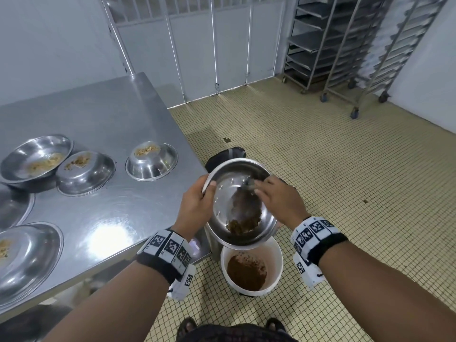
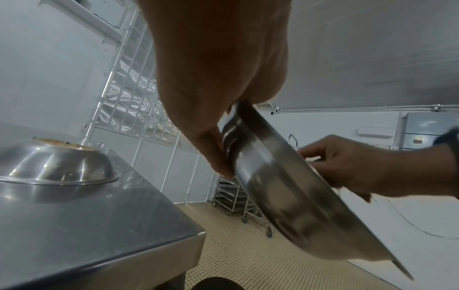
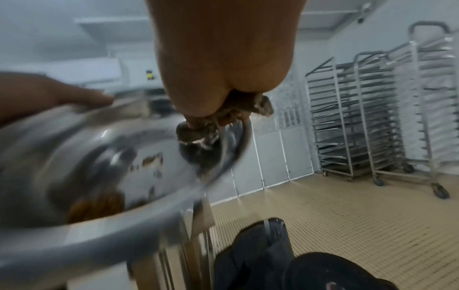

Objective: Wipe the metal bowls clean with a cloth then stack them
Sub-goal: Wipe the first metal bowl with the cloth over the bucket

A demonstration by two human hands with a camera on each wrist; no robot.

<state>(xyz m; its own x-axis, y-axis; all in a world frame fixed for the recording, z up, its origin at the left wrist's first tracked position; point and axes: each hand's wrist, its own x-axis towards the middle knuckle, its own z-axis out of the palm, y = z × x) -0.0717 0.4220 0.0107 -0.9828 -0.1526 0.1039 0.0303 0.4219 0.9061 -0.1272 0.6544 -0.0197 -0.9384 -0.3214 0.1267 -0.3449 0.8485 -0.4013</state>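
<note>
Two hands hold a tilted bowl above a bucket.
The left hand (image 1: 195,206) grips the rim of the bowl (image 1: 243,203); the right hand (image 1: 278,201) pinches a dirty cloth (image 3: 223,125) inside it. Brown crumbs lie at its low edge, over the bucket (image 1: 251,265). More bowls (image 1: 151,160) stand on the table (image 1: 98,114).

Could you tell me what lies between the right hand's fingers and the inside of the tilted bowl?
A soiled cloth, bunched in the right hand, presses against the bowl; the right wrist view shows it best.
</note>
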